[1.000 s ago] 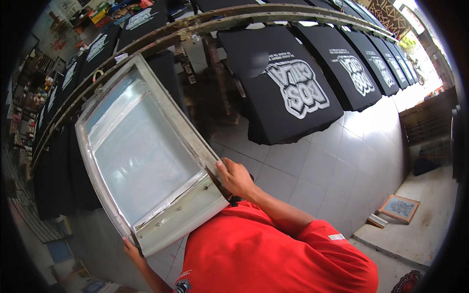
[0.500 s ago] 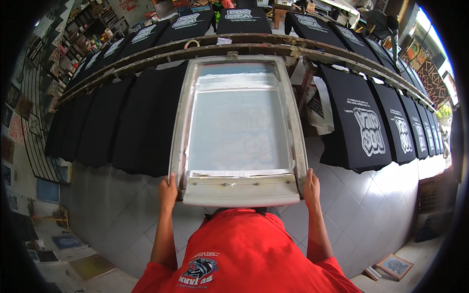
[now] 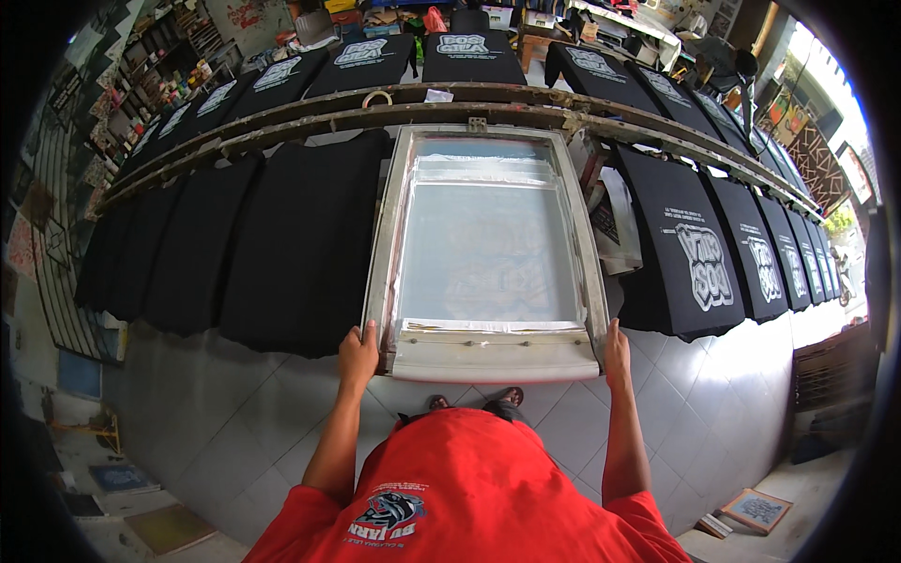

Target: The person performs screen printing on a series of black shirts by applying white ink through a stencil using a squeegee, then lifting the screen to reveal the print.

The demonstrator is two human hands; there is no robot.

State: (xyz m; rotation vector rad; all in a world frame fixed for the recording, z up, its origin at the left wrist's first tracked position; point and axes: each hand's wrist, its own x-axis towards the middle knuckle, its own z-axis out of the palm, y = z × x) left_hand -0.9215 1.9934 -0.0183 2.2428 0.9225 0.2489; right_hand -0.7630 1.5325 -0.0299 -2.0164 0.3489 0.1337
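Before me lies a large silk-screen printing frame (image 3: 497, 253), with pale mesh and whitish tape along its inner edges. Its far end is at the wooden rails, and a pale bar (image 3: 496, 361) with several screw heads crosses its near end. My left hand (image 3: 359, 355) is closed round the near left corner of the frame. The near right corner is gripped by my right hand (image 3: 616, 355). Faint lettering shows through the mesh. What lies under the frame is mostly hidden.
Plain black T-shirts (image 3: 302, 239) hang on boards to the left, and printed black T-shirts (image 3: 690, 235) to the right. More printed shirts (image 3: 469, 61) lie beyond the wooden rails (image 3: 310, 122). A tape roll (image 3: 377, 98) rests there. Grey floor tiles (image 3: 253, 403) surround my feet.
The screen frame has shifted a little to the right, with both hands still on its near corners. My view has tilted slightly, and my feet now show below the frame.
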